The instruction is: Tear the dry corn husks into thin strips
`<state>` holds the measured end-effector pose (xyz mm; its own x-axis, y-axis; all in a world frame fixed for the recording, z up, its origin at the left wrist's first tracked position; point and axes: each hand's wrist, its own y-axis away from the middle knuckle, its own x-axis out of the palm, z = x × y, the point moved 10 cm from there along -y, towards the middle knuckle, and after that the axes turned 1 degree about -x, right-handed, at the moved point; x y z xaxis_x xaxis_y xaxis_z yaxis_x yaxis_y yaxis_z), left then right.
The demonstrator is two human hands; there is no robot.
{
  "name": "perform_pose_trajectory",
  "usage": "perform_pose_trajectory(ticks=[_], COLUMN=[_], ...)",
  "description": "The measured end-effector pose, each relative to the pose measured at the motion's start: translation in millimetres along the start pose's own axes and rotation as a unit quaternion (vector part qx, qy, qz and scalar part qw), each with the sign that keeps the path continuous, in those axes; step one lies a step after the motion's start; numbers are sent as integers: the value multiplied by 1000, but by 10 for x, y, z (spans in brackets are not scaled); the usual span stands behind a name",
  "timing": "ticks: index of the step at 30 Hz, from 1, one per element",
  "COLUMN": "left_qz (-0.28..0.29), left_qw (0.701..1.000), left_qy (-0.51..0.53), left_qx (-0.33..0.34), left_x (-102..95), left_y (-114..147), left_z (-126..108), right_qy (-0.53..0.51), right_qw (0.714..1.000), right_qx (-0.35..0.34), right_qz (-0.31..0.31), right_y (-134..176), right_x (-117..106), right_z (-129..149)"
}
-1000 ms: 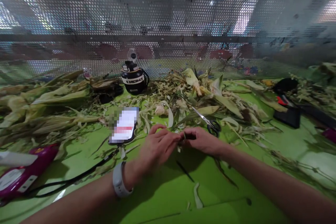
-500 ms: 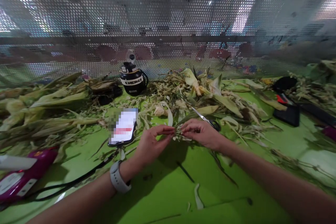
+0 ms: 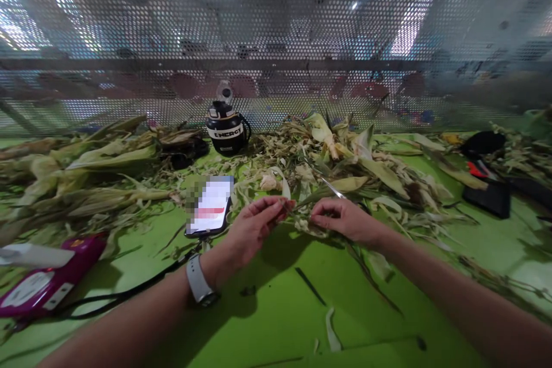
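My left hand [image 3: 250, 229], with a pale watch [image 3: 198, 280] on its wrist, is closed in a pinch. Whatever lies between its fingertips is too small and blurred to name. A short way to its right, my right hand [image 3: 347, 220] is curled, thumb against fingers, beside pale plant scraps [image 3: 307, 226]. Whether it grips one of them I cannot make out. Just beyond the hands spreads a heap of dried corn husks and shreds [image 3: 383, 175]. A bright metal blade [image 3: 331, 187] lies on the heap behind my right hand, its other end hidden.
A lit phone [image 3: 211, 207] lies left of my hands. Behind it stands a black bottle [image 3: 226, 133]. More corn husks [image 3: 107, 164] cover the left side, near a magenta device [image 3: 56, 282] with a black cord. A black case [image 3: 487, 200] lies right; a perforated screen [image 3: 276, 29] rises behind.
The hands have moved apart slightly; my left fingers have turned and closed into a tighter pinch. The whole view has shifted a little, so things sit further right.
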<state>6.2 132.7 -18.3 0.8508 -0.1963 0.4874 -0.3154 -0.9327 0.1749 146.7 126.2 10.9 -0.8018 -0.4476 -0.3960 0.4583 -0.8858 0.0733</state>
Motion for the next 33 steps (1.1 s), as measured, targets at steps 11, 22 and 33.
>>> perform_pose_trajectory(ticks=[11, 22, 33], left_qz=[66, 133, 171], left_qw=[995, 988, 969], left_qy=[44, 38, -174], left_qx=[-54, -69, -34], left_x=[150, 353, 332], left_y=[24, 144, 135], left_z=[169, 149, 91], right_qy=[-304, -376, -116], right_qw=[953, 918, 982], right_qx=[-4, -11, -21], right_qz=[-9, 126, 145], right_y=[63, 141, 187], right_x=[161, 461, 350], right_z=[12, 154, 186])
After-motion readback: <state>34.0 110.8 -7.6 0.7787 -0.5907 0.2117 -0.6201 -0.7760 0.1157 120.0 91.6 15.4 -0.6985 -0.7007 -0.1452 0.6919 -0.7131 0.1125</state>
